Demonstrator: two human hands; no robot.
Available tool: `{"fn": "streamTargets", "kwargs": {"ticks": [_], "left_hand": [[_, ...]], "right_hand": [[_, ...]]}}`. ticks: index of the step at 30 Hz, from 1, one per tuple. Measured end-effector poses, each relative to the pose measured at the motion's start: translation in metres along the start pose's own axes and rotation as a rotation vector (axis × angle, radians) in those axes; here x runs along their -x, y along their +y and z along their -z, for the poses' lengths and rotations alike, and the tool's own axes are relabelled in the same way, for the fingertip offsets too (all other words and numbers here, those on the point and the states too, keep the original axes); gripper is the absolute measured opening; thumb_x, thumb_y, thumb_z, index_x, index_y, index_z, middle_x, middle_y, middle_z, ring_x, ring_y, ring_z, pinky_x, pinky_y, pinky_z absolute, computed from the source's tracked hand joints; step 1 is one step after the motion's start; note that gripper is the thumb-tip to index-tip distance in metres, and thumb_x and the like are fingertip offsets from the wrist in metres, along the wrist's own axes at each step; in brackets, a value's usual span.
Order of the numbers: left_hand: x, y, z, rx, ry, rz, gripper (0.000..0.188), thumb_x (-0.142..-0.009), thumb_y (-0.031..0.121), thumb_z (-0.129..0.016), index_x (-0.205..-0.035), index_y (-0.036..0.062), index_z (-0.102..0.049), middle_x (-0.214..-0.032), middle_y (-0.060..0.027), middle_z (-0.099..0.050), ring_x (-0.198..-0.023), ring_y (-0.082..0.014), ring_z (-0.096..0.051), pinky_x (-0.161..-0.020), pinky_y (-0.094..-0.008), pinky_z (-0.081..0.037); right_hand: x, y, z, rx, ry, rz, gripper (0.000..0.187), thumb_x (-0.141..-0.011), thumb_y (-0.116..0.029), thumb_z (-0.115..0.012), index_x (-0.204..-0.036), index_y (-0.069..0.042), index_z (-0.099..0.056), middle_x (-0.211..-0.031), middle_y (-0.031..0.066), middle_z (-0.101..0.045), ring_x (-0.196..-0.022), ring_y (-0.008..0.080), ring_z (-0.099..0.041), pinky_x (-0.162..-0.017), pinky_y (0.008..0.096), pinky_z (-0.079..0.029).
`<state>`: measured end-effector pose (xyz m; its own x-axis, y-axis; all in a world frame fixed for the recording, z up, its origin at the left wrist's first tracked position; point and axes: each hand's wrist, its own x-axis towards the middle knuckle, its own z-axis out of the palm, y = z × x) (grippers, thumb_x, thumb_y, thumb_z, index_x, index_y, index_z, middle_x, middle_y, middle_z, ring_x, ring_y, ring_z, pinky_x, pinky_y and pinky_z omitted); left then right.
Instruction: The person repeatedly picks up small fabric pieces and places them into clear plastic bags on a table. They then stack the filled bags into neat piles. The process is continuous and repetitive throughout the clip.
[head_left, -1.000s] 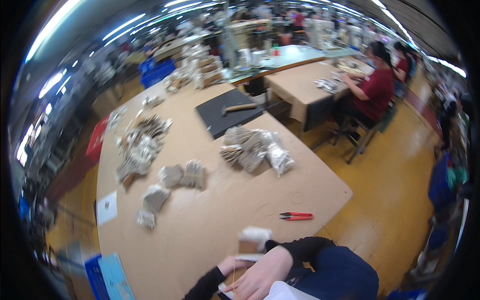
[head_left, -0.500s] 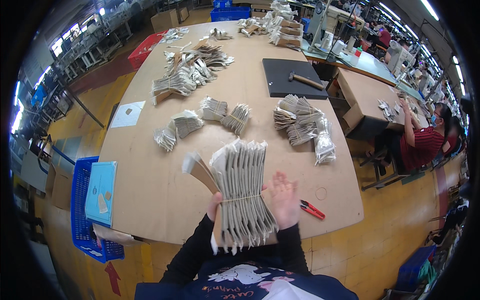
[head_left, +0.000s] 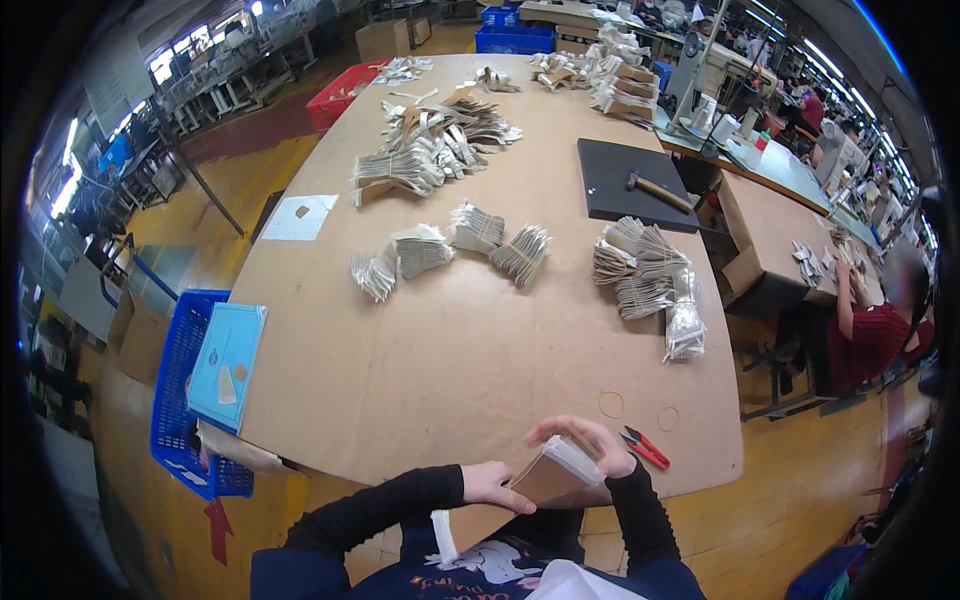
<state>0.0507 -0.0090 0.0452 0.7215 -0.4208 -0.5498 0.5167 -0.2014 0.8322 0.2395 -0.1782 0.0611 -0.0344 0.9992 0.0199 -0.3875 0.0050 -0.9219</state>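
At the table's near edge I hold a bundle of flat brown pieces with white edges (head_left: pixel 545 480), turned so that a broad brown face points up. My left hand (head_left: pixel 492 487) grips its middle, thumb on top. My right hand (head_left: pixel 592 442) curls its fingers over the far white end; what its fingertips press on is partly hidden. Beyond the right hand lie two thin rubber bands, one (head_left: pixel 611 391) farther left and one (head_left: pixel 668 407) nearer the snips. The red-handled thread snips (head_left: pixel 647 449) lie just right of that hand.
Several banded bundles (head_left: pixel 520 254) stand mid-table, with more (head_left: pixel 642 262) at the right. A loose heap (head_left: pixel 440 145) lies farther back. A hammer (head_left: pixel 660 191) rests on a black board (head_left: pixel 625 170). A blue folder (head_left: pixel 232 345) and blue basket (head_left: pixel 185 400) are at left; a person in red sits right.
The bundle has come down toward me and turned from upright edges to its brown face. My right hand, spread beside it before, now curls over its end. A second rubber band lies on the table.
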Motion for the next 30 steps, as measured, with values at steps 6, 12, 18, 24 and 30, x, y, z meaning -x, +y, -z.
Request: {"fn": "streamTargets", "kwargs": {"ticks": [6,12,18,24,30], "left_hand": [[-0.039,-0.03,-0.004,-0.333,-0.007,-0.081,0.055,-0.083,0.056,-0.063,-0.098,0.0039,-0.072,-0.098,-0.021,-0.071,-0.092,-0.0335,-0.068,-0.081,-0.042,-0.052],[-0.019,-0.012,0.012,-0.247,0.51,0.142,0.054,-0.079,0.049,-0.068,-0.112,0.0058,-0.07,-0.096,-0.0231,-0.072,-0.085,-0.0374,-0.07,-0.079,-0.0426,-0.053],[0.031,0.01,0.048,0.115,0.831,-0.1,0.078,-0.075,0.048,-0.076,-0.132,-0.0015,-0.056,-0.111,-0.0264,-0.068,-0.099,-0.0341,-0.068,-0.089,-0.0383,-0.052],[0.03,0.0,0.045,-0.398,1.041,0.121,0.111,-0.07,0.047,-0.078,-0.149,-0.0113,-0.026,-0.123,-0.0263,-0.059,-0.118,-0.0385,-0.054,-0.104,-0.044,-0.039],[0.003,-0.028,0.019,-0.919,1.274,0.26,0.106,-0.066,0.029,-0.073,-0.148,-0.0139,-0.022,-0.144,-0.0332,-0.037,-0.14,-0.0437,-0.029,-0.115,-0.0541,-0.019]], "right_hand": [[-0.023,-0.037,-0.03,0.735,-0.601,0.284,0.084,-0.073,-0.058,-0.08,-0.129,0.0,-0.059,-0.112,0.0095,-0.067,-0.103,0.0219,-0.062,-0.101,0.0406,-0.037],[-0.016,-0.052,-0.066,1.055,-0.549,0.527,0.04,-0.089,-0.039,-0.071,-0.109,-0.004,-0.071,-0.079,0.0015,-0.065,-0.08,0.0147,-0.065,-0.108,0.0454,-0.036],[-0.003,-0.034,-0.042,1.241,-0.01,0.368,0.023,-0.091,-0.01,-0.068,-0.114,-0.014,-0.071,-0.078,0.0015,-0.066,-0.071,0.0153,-0.066,-0.115,0.0495,-0.035],[-0.001,0.006,-0.034,0.854,0.374,0.198,0.026,-0.091,-0.005,-0.066,-0.116,-0.011,-0.069,-0.095,0.0056,-0.072,-0.099,0.0221,-0.068,-0.109,0.047,-0.041],[-0.003,0.009,-0.043,0.789,0.438,0.137,0.04,-0.085,-0.012,-0.074,-0.124,-0.01,-0.065,-0.129,0.0104,-0.062,-0.121,0.027,-0.058,-0.105,0.044,-0.042]]}}
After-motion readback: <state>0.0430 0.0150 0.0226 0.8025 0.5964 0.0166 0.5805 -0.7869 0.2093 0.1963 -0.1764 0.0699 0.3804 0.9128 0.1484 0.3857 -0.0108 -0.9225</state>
